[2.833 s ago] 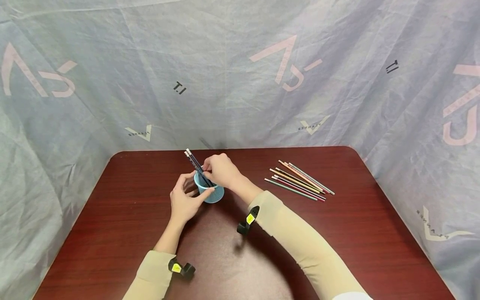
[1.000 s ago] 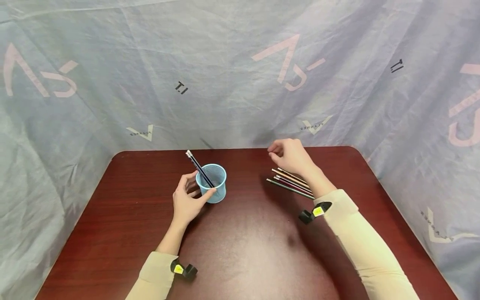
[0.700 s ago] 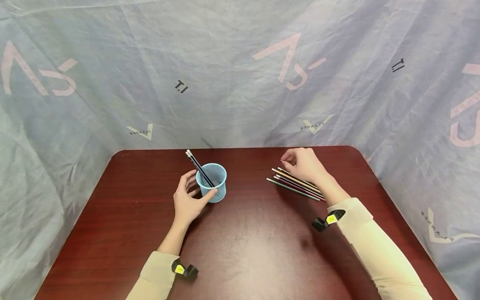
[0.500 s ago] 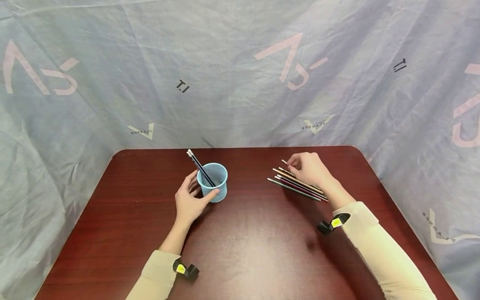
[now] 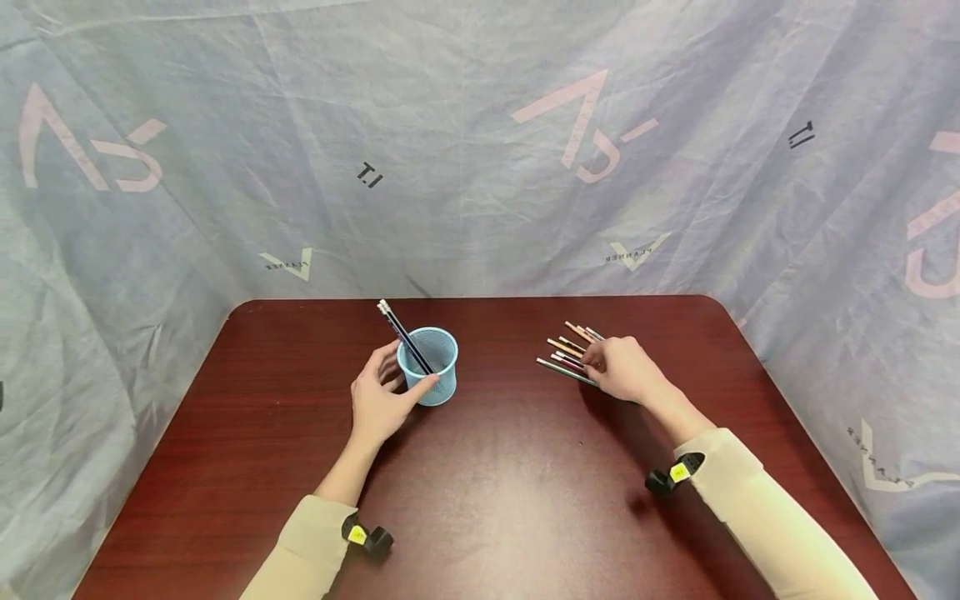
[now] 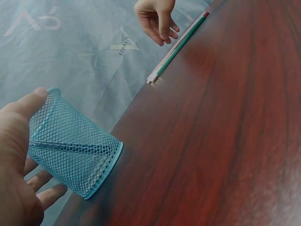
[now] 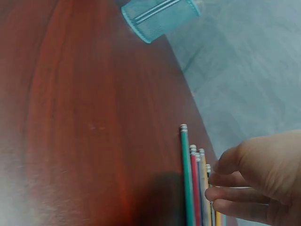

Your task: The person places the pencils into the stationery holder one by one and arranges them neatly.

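Note:
My left hand (image 5: 377, 406) grips a light blue mesh pencil cup (image 5: 444, 388) by its side, thumb at the near rim and fingers behind. A few dark pencils with white ends (image 5: 403, 335) lean leftward inside it. To the right, my right hand (image 5: 626, 372) hovers over a fanned row of several pencils on the table, including a green pencil (image 5: 564, 371) at the near side. In the right wrist view its loosely bent fingers (image 7: 237, 194) are beside the row, holding nothing. The left wrist view shows a gap between that hand (image 6: 157, 19) and the pencils.
The dark red wooden table (image 5: 495, 483) has rounded far corners. Grey printed cloth (image 5: 450, 167) hangs behind it and on both sides. A black wrist camera (image 5: 371, 540) sits on the left cuff, another camera (image 5: 667, 477) on the right.
My right hand has left the pencil cup, travelled right to the loose pencils, and then come down toward the near side of the row. The left hand has stayed on the cup.

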Available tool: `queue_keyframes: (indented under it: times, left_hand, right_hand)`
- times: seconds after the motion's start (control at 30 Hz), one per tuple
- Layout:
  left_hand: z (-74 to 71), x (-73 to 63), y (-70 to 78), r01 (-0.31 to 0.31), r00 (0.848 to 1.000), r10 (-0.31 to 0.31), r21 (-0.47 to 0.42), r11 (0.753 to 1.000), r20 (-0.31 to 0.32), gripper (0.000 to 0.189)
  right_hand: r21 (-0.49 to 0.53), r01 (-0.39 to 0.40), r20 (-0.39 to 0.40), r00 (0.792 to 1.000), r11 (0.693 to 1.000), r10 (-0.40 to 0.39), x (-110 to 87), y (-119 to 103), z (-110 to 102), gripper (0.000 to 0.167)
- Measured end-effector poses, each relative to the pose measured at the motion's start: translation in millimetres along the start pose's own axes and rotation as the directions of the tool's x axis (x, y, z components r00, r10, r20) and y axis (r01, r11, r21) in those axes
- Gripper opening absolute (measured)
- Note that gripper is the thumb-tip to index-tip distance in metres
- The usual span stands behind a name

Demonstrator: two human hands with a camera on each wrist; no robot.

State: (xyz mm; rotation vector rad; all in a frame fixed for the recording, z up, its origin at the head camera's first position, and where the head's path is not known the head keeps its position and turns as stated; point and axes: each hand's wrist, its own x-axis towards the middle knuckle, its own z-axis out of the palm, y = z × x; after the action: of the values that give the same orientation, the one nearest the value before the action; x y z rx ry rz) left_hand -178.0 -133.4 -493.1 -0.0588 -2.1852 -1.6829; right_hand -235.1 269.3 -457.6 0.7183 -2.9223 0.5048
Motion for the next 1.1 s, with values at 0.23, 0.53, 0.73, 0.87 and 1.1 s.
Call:
queue_keyframes:
  times: [0.23,0.53,0.73,0.87,1.1]
  left_hand:
    - [-1.6,1.2,0.1,0.008,1.000,-0.009,0.022,1.000,0.021,0.075]
    - [-2.3,1.3,4.0,0.022,0.999,-0.022,0.015,1.000,0.042,0.079]
    - [-3.2,1.8,3.1,0.014,0.999,-0.015,0.030,0.999,0.047,0.077]
    - [-4.0,1.2,3.5,0.017,0.998,-0.019,0.043,0.999,0.052,0.076]
    - [-3.5,1.2,2.7,0.011,0.999,-0.012,0.030,1.000,0.052,0.077]
  right_hand:
    - [-0.044,0.021,0.075,0.997,0.999,-0.018,-6.3,-5.3,10.1,0.007]
    - [-0.071,0.057,0.072,0.996,0.996,-0.052,-8.7,-7.0,17.9,0.005]
    - [-0.055,0.069,0.056,0.996,0.996,-0.066,-6.2,-8.6,18.1,0.004]
    - [-0.057,0.072,0.004,0.997,0.996,-0.072,0.1,-10.6,11.7,0.004]
    - [-0.011,0.081,-0.134,0.988,0.997,-0.082,18.6,-20.7,-8.3,0.006]
